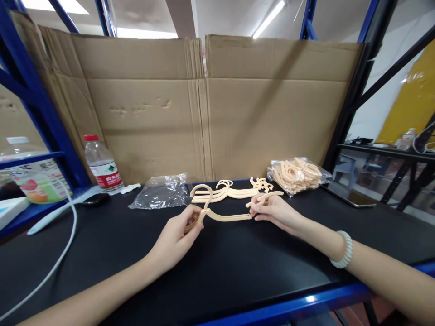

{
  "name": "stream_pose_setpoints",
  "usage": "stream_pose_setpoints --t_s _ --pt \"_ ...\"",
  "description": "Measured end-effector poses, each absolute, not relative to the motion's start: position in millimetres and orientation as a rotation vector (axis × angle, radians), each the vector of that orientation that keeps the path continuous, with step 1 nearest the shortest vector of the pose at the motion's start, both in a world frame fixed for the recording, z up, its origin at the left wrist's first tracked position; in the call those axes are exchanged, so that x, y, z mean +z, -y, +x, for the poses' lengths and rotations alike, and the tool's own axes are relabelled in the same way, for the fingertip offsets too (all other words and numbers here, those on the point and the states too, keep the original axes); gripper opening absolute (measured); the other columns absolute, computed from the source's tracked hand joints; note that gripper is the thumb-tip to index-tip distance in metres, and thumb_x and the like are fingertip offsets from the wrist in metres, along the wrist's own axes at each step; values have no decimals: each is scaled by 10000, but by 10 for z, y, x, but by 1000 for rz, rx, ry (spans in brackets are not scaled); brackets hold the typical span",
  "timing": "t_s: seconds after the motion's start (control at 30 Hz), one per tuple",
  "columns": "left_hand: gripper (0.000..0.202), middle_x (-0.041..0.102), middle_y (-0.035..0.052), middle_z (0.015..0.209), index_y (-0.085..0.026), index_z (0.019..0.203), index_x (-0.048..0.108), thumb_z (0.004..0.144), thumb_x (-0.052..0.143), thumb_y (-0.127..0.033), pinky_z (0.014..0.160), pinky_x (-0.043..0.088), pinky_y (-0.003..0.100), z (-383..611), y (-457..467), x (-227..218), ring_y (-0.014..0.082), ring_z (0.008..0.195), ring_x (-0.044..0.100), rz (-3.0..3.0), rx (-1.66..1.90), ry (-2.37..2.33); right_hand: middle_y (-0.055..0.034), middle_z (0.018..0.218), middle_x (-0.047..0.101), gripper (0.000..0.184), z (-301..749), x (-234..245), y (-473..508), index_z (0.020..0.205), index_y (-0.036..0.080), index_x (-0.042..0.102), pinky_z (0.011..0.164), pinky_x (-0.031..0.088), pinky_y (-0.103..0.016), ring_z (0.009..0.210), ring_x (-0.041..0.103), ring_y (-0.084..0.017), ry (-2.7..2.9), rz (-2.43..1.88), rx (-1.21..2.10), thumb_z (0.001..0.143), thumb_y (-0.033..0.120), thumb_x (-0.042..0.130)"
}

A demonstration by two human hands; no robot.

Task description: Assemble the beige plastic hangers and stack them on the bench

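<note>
My left hand is closed around the near-middle part of a cream plastic folding clothes hanger, whose hook curves up above the fingers. One hanger arm stretches right to my right hand. There my right fingers pinch a small curved cream hanger piece at the tip of that arm. Whether the piece is joined to the arm, I cannot tell. Just behind, a stack of cream hangers lies on the black table. Small loose cream hooks are piled beside the stack.
A clear bag of cream hanger parts sits at the back right, near a tablet. An empty plastic bag, a water bottle, a black mouse and a white cable are at left. Cardboard walls the back.
</note>
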State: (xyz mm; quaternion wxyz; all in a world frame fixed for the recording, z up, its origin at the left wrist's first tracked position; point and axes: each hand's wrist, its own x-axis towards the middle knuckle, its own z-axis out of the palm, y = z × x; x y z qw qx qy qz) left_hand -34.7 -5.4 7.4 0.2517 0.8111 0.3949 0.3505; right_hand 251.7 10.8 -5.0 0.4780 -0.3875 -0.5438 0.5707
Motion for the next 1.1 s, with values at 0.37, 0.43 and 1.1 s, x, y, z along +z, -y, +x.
stream_pose_setpoints --t_s 0.37,0.43,1.1 --pt "153 559 -8 777 -196 931 501 896 447 -334 644 436 231 -353 74 78 127 692 513 2188 1007 -1062 -52 814 654 311 2559 6 -137 739 138 553 804 508 -407 848 675 -264 1223 -839 1727 653 273 819" --pt "154 559 -9 776 -196 937 501 898 447 -335 644 433 231 -358 72 71 125 685 511 2199 1009 -1063 -63 803 662 296 2555 4 -134 750 128 562 815 506 -404 848 684 -276 1214 -849 1750 662 260 812" --pt "131 597 -12 819 -218 990 506 910 453 -307 679 472 200 -370 47 48 119 745 584 2215 1040 -1045 -54 726 660 281 2547 -71 -148 772 126 566 770 545 -324 752 696 -220 1277 -795 1616 692 267 795"
